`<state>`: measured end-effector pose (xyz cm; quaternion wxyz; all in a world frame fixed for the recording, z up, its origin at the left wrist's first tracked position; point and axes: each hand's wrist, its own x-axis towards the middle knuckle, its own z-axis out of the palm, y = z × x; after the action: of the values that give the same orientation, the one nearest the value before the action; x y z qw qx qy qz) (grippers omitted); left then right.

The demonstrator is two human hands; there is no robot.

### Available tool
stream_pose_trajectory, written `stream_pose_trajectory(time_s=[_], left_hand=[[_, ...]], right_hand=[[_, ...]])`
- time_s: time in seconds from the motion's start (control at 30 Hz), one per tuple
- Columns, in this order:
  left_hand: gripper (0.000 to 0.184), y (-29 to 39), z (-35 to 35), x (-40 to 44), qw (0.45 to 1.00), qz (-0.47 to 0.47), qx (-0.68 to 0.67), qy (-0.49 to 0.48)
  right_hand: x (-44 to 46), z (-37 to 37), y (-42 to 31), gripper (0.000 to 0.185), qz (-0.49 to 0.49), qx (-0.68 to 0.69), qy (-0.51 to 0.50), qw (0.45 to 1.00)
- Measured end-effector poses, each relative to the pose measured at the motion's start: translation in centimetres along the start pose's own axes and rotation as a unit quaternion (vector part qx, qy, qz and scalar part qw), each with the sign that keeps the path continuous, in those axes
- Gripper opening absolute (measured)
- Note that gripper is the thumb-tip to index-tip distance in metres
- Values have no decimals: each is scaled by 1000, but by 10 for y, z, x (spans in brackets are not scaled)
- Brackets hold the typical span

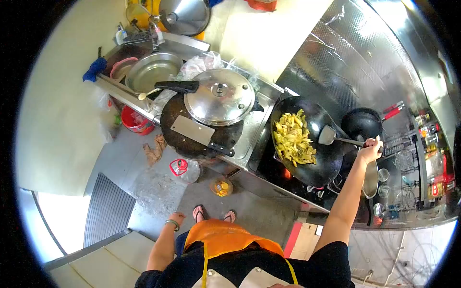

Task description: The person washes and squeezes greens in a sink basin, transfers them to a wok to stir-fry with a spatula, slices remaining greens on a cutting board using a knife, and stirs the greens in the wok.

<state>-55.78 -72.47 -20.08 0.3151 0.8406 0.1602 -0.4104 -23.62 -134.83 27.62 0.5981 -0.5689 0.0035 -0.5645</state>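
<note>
My right hand [371, 150] is closed round the handle of a metal spatula [327, 135], whose blade rests over the right side of a large black wok [331, 163]. Yellow-green chopped food [294, 138] lies in the wok's left part. Beneath the wok's front edge, a red-orange glow shows on the stove. My left hand [176, 218] hangs low beside my body, away from the counter, with a bracelet at the wrist; its fingers are too small to make out.
Left of the stove, a pressure cooker [220, 98] stands behind a cleaver [192, 130] on a round dark board [173, 113]. Further left is a sink with a metal basin [153, 72]. A small black pan [361, 124] and a bottle rack [422, 168] are at right. A large bottle [187, 172] stands on the floor.
</note>
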Motion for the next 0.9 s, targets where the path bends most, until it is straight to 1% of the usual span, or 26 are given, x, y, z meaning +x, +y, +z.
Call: stream_pose_trajectory(time_s=[0.03, 0.07, 0.1, 0.17, 0.2, 0.23, 0.27, 0.3, 0.37, 0.43, 0.5, 0.53, 0.57, 0.63, 0.67, 0.7, 0.77, 0.8, 0.83, 0.9], left_hand=[[28, 3, 4, -4, 1000, 9, -13, 11], [28, 4, 4, -8, 999, 19, -26, 22], [28, -6, 13, 0, 999, 41, -4, 20], [27, -50, 50, 32, 995, 90, 46, 8], [27, -58, 57, 29, 998, 52, 47, -6], [27, -62, 62, 27, 999, 15, 48, -19], [27, -68, 65, 25, 998, -23, 50, -32], [27, -77, 66, 26, 997, -29, 53, -38], [28, -96, 62, 35, 996, -42, 55, -48], [27, -107, 51, 48, 997, -18, 66, -31], [27, -102, 45, 49, 998, -10, 65, -13], [26, -87, 35, 40, 998, -13, 59, -4], [26, -71, 27, 34, 998, -16, 54, 6], [25, -38, 15, 27, 998, -52, 16, -21], [24, -26, 12, 23, 997, -68, -2, -35], [24, -18, 11, 22, 999, -21, 3, -31], [23, -10, 14, 28, 997, 72, 11, -23], [24, -1, 12, 27, 997, 79, 10, -17], [24, 8, 11, 28, 996, 86, 7, -8], [25, 10, 16, 25, 996, 84, 4, 4]], right_hand=[[-1, -2, 14, 37, -7, -19, 14, 1000], [-3, -6, 27, 34, 13, 8, 6, 1000], [-1, -12, 48, 36, 55, 83, -29, 995], [-16, 0, 58, 36, 139, 204, -121, 961], [-22, 7, 53, 37, 149, 231, -192, 942], [-30, 18, 40, 38, 157, 255, -261, 918], [-40, 30, 18, 36, 162, 237, -306, 908], [-44, 37, -2, 34, 159, 239, -356, 889], [-47, 37, -39, 34, 153, 236, -419, 863], [-56, 33, -81, 35, 138, 224, -475, 840], [-74, 30, -112, 36, 138, 210, -487, 836], [-88, 26, -113, 34, 130, 205, -483, 841], [-104, 22, -107, 33, 122, 201, -479, 845], [-134, 13, -88, 32, 108, 192, -469, 855], [-143, 10, -77, 30, 88, 145, -479, 861], [-148, 10, -66, 29, 67, 97, -488, 865], [-158, 12, -51, 30, 17, -14, -471, 882], [-162, 14, -65, 30, 37, -47, -490, 870], [-162, 12, -69, 31, 15, -42, -511, 858], [-168, 8, -79, 31, 12, -19, -530, 848]])
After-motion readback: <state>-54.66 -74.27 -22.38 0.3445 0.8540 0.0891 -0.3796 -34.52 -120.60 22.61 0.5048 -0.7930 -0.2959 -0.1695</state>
